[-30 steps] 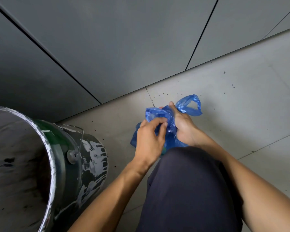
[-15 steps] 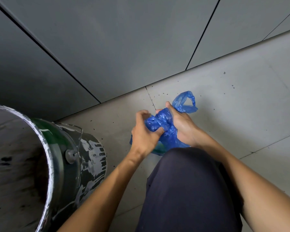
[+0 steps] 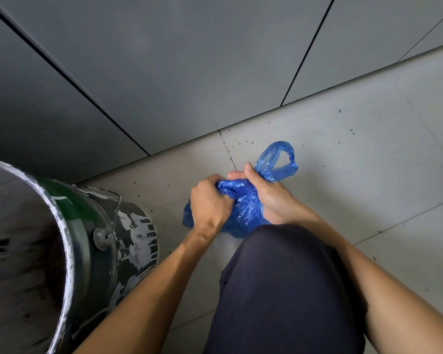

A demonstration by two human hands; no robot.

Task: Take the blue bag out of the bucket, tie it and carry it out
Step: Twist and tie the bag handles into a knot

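Note:
The blue bag [image 3: 246, 208], thin crinkled plastic, rests on the floor tiles just beyond my knee. My left hand [image 3: 209, 203] is closed on the gathered plastic at the bag's left side. My right hand [image 3: 269, 192] grips the bag's neck from the right, thumb pointing up. One looped handle of the bag sticks out above and to the right of that hand. The bucket [image 3: 105, 226], dark metal streaked with white and green paint, stands to the left of the bag, apart from it. Its inside looks dark and stained.
A grey panelled wall [image 3: 189, 60] rises right behind the bag and bucket. Pale floor tiles [image 3: 368, 162], speckled with small dark bits, stretch to the right. My knee in dark trousers [image 3: 284, 290] fills the lower middle.
My left hand has slid down and left while closing tighter on the plastic. The handle loop by my right hand now stands more upright.

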